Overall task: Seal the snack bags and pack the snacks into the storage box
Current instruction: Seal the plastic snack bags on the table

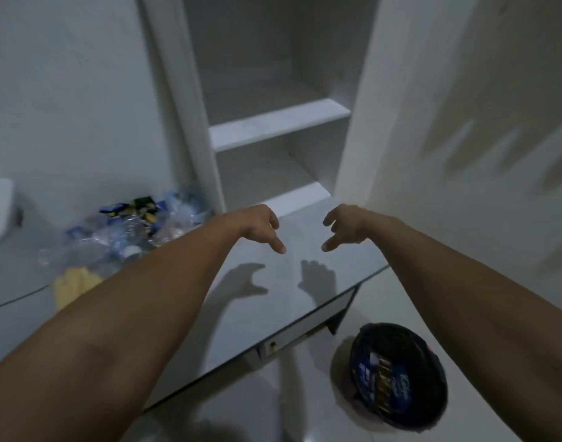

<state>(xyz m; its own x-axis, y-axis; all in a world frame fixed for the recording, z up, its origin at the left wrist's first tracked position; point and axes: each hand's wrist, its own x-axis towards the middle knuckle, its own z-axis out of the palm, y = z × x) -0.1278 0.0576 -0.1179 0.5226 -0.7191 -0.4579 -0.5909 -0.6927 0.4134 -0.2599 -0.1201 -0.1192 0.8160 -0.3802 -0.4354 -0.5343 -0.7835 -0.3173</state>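
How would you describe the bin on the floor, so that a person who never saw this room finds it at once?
Start at the white desk below the open shelves. Look past its right front corner, down to the pale floor: the bin stands there, below the right hand. It is round and lined with a black bag, the only dark thing on the floor.

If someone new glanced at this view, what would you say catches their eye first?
Two bare forearms stretch across the frame, the left hand and right hand hovering over the desk top, holding nothing. A heap of clear plastic bottles and snack wrappers lies on the desk at left. On the floor at lower right stands a black-lined bin with wrappers inside.
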